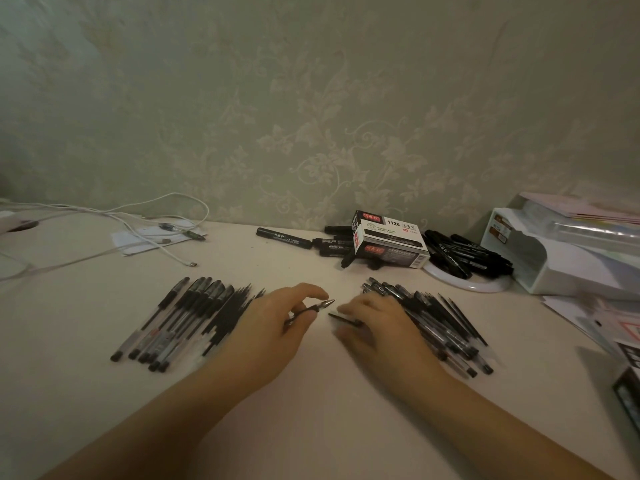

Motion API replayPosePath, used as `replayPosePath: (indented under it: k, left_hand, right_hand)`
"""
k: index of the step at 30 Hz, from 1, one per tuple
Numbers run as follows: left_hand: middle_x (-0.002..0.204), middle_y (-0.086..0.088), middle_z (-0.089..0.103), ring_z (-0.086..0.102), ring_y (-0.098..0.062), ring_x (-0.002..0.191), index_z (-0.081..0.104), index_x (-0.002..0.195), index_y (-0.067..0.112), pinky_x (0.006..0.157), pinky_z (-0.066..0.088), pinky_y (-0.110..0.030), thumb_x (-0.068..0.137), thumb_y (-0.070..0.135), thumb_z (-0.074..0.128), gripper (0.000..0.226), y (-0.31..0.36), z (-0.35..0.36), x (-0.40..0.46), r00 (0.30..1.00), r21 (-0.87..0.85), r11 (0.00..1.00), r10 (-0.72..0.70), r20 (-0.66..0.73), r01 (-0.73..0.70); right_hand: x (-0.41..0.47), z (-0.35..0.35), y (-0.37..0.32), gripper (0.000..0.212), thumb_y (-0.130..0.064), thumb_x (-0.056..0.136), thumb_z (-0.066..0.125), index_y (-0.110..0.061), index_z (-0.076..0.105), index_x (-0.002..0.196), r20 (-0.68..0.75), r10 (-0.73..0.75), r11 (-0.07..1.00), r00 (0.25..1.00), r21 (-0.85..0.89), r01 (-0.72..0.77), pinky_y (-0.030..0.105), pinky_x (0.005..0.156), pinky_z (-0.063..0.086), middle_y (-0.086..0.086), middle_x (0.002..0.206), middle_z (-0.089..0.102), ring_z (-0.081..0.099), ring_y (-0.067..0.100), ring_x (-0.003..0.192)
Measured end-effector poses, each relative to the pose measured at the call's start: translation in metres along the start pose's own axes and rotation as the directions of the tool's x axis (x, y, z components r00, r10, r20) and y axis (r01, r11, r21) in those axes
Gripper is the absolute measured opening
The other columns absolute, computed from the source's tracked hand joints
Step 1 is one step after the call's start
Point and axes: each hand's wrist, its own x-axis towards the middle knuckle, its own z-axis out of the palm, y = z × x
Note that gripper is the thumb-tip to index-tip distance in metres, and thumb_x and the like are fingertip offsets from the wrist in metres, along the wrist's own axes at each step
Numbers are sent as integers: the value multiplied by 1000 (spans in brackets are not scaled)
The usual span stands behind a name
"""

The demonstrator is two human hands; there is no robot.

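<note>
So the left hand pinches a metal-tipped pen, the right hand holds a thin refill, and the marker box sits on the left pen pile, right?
One thing is wrong: the head view shows the marker box lying by the wall among black markers, not on the left pen pile. The rest holds.

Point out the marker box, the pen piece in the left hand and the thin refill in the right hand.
marker box (389, 237): head view, on its printed face.
pen piece (321, 305): head view, near its pointed tip.
thin refill (343, 318): head view, on its exposed shaft.
</note>
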Motion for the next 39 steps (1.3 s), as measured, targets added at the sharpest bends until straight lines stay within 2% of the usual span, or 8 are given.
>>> replayPosePath:
  k: [6,10,14,22,26,32,36,39]
  left_hand:
    - [90,14,63,56,4,87,66,109,36,72,41,-1,94,23,57,22,-1,-1,-1,999,49,999,-10,39,8]
    - [92,14,64,58,1,83,67,107,36,70,41,-4,93,23,57,21,-2,-3,-1,998,74,997,-18,57,14]
    - [91,15,64,56,3,86,67,106,36,72,40,-3,93,24,59,20,-1,-2,-2,996,75,997,14,90,-21]
    - [91,13,66,59,1,84,66,102,33,72,47,-12,91,30,62,12,-3,2,-2,994,55,998,-4,105,-2]
    - [88,12,69,62,2,83,68,101,26,77,52,-19,89,30,64,13,-1,2,-2,992,23,1000,3,123,-6]
    - [81,9,67,60,-4,77,69,97,25,71,49,-25,92,31,59,13,1,2,1,986,76,994,65,154,-77]
    - [77,12,62,56,-3,74,68,96,24,64,41,-15,92,31,60,12,1,5,1,988,93,992,76,138,-89]
    - [83,10,65,57,-3,77,69,98,23,68,45,-19,92,30,59,14,2,4,1,985,108,990,75,153,-92]
  right_hand:
    - [1,-4,2,17,-20,96,61,-22,73,108,27,26,996,999,86,-28,24,86,45,-9,100,61,54,8,97]
    - [2,-6,0,16,-12,97,56,-21,68,102,-43,48,975,998,221,-38,16,81,44,-13,100,59,54,1,95]
    - [1,-8,-2,18,-10,97,56,-22,68,103,-17,-11,961,1000,277,15,12,75,42,-12,99,62,56,4,94]
    - [1,-7,-4,15,-15,95,62,-23,70,104,-1,-73,953,997,294,70,15,77,46,-15,93,62,57,4,90]
    - [0,-6,-2,10,-21,90,69,-28,70,97,32,39,882,999,469,-49,17,75,50,-14,87,69,64,4,85]
    - [6,-5,4,7,-17,89,72,-23,73,90,222,91,706,971,673,-220,21,71,53,3,85,74,69,10,77]
    - [8,-6,5,5,-14,88,73,-18,74,90,270,95,630,958,729,-268,22,71,53,7,85,75,68,11,76]
    - [7,-5,6,4,-13,88,73,-15,74,91,270,93,644,958,718,-265,29,76,57,9,88,75,69,14,79]
